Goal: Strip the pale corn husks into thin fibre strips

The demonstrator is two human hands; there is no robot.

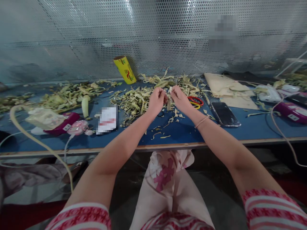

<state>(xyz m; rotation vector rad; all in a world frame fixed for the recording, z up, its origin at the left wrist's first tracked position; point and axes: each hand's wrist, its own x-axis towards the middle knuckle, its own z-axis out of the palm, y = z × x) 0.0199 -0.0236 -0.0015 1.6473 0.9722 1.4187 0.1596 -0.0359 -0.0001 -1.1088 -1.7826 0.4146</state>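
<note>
Patterned lap nearest, blue table strewn with husk scraps, perforated metal wall, both grips pinched on a pale strip.

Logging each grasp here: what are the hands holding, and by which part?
Both the left hand and right hand pinch a small pale husk strip by its upper end; its lower part hangs free.

Even, moderately bright light falls from above; note the white glare streaks on the perforated metal screen and the faint sheen on the phone. Your view bows strongly at the edges, curving the blue table. Under the table the scene is dim, and two patches are pixelated.
</note>
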